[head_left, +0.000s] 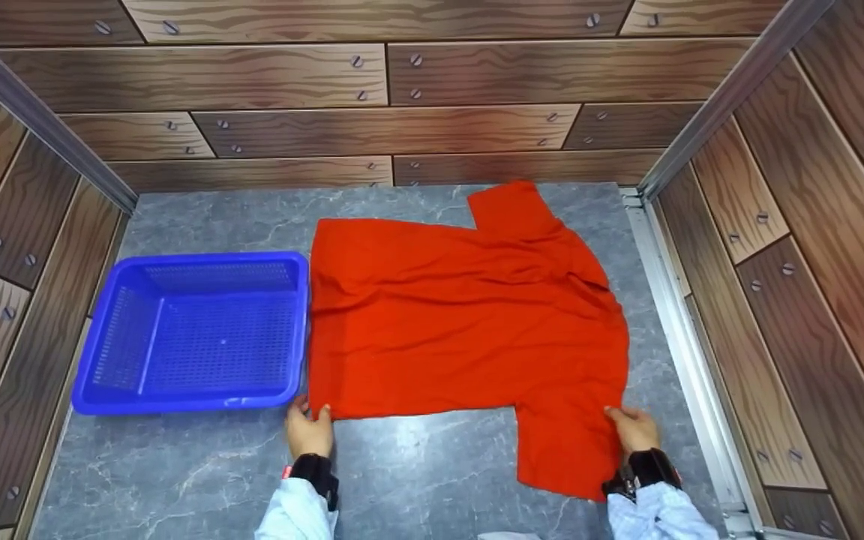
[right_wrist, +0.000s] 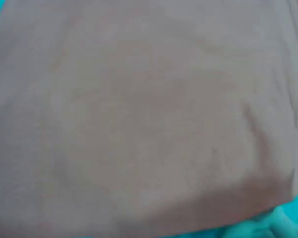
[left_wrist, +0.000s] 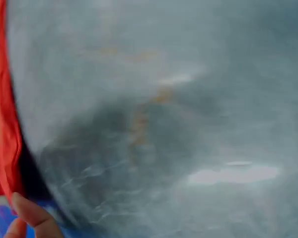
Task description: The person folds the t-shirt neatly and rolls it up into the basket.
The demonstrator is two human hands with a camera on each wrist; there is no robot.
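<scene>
A red T-shirt (head_left: 432,315) lies spread sideways on the grey floor, hem to the left, collar end to the right, one sleeve toward the back and one toward me. My left hand (head_left: 309,433) pinches the near corner of the hem; its fingertips (left_wrist: 32,210) show beside the red cloth in the left wrist view. At the shoulder edge by the near sleeve, my right hand (head_left: 636,430) grips the cloth between thumb and fingers. Discoloured cloth (right_wrist: 139,109) fills most of the right wrist view, with part of the hand at the lower right.
A blue plastic basket (head_left: 301,337) stands left of the shirt, right against its hem. Wood-patterned walls (head_left: 402,75) enclose the back and sides. A metal rail (head_left: 683,345) runs along the right edge. Something white (head_left: 508,535) shows at the bottom edge.
</scene>
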